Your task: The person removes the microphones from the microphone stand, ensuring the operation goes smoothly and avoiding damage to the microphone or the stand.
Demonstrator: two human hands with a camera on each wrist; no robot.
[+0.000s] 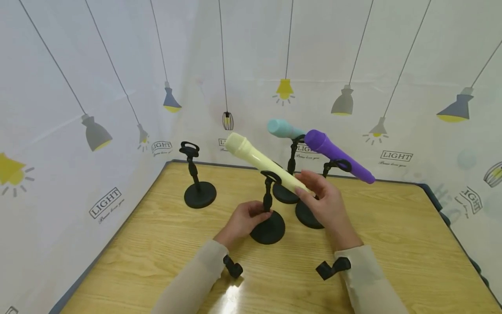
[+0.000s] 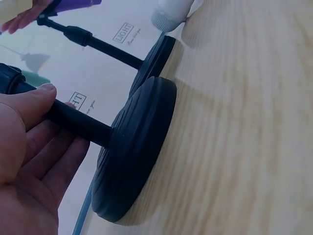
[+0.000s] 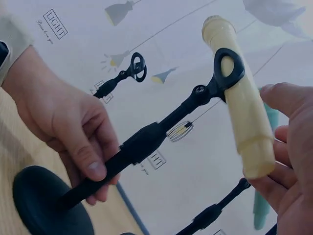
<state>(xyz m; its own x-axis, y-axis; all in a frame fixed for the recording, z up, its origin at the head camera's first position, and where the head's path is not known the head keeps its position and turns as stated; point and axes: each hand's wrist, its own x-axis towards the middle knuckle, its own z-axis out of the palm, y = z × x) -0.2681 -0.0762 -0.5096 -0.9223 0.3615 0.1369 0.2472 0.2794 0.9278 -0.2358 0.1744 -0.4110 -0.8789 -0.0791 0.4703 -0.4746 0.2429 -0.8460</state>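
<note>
In the head view, a pale yellow microphone (image 1: 262,160) slants through the clip of a black desk microphone stand (image 1: 268,229). My right hand (image 1: 327,203) holds the microphone's lower end between thumb and fingers. Low on the stand's pole, just over its round base, my left hand (image 1: 248,220) grips with thumb and fingers. The right wrist view has the clip's ring (image 3: 230,68) around the yellow body (image 3: 252,117), below the ridged head. From the left wrist view, the round base (image 2: 134,152) stands at the table surface.
Behind my right hand, a purple microphone (image 1: 341,157) and a mint-green one (image 1: 285,129) rest in similar stands. Another stand (image 1: 199,194), its clip bare, is at the back left. A whitish object (image 2: 173,12) with a grey rounded end lies on the wooden table (image 1: 137,261). Printed curtains surround it.
</note>
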